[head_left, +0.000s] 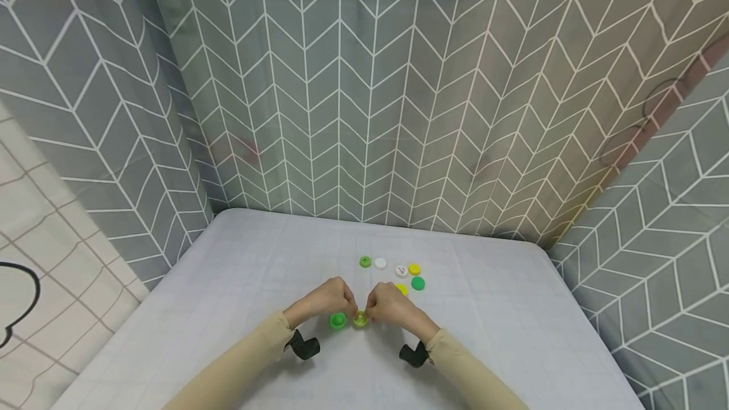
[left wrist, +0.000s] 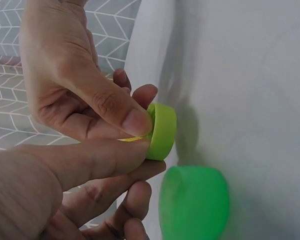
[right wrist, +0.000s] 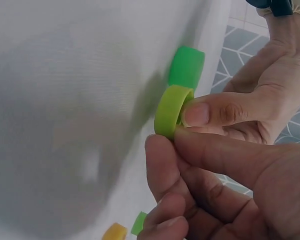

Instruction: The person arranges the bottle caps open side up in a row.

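A shallow lime-green bottle cap (head_left: 360, 319) is held between both hands, its open side facing up in the head view. My left hand (head_left: 327, 299) pinches its left side, and the thumb (left wrist: 117, 157) presses at the rim. From the right, my right hand (head_left: 393, 304) pinches the same lime cap (right wrist: 172, 111) with thumb and fingers. Part of something yellow shows inside the lime cap in the left wrist view, mostly hidden by the thumbs. Beside it on the left, a deeper green cap (left wrist: 195, 202) stands on the table with its opening up.
Behind the hands lie several loose caps on the white-covered table (head_left: 273, 252): a green cap (head_left: 365, 262), white caps (head_left: 380, 263), yellow caps (head_left: 414, 269) and a dark green cap (head_left: 418, 283). Patterned curtains (head_left: 364, 93) surround the table's back and sides.
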`<state>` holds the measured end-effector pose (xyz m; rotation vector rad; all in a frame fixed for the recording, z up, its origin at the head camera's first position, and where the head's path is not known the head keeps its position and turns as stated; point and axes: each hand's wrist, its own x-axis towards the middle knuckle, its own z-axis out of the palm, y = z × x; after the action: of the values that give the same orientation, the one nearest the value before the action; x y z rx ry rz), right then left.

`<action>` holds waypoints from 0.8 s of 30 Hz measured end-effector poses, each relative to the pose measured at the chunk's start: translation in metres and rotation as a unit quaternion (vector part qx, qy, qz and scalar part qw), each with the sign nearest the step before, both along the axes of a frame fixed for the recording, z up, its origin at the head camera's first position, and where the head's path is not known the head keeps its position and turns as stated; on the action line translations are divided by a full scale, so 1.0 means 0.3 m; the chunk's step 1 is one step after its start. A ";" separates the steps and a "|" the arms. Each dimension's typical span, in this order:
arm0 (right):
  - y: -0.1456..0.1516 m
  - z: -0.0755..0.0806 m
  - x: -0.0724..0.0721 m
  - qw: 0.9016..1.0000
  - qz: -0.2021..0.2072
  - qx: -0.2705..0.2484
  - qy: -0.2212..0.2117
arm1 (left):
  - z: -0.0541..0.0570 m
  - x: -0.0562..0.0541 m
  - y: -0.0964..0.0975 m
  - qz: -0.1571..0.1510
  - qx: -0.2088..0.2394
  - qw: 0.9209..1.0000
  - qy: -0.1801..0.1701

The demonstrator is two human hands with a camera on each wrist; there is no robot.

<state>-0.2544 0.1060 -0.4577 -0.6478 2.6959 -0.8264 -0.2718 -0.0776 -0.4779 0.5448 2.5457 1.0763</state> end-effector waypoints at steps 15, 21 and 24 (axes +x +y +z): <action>-0.013 -0.020 -0.003 1.000 -0.006 -0.014 -0.009 | -0.010 -0.021 -0.016 -0.012 -0.012 1.000 -0.006; -0.016 -0.028 -0.007 1.000 -0.005 -0.012 -0.004 | -0.016 -0.030 -0.021 -0.015 -0.018 1.000 -0.013; -0.014 -0.033 -0.012 1.000 -0.009 -0.014 -0.006 | -0.020 -0.033 -0.024 -0.017 -0.009 1.000 -0.013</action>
<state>-0.2580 0.1018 -0.4676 -0.6245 2.6877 -0.8718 -0.2818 -0.0847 -0.4838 0.5637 2.5114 1.0405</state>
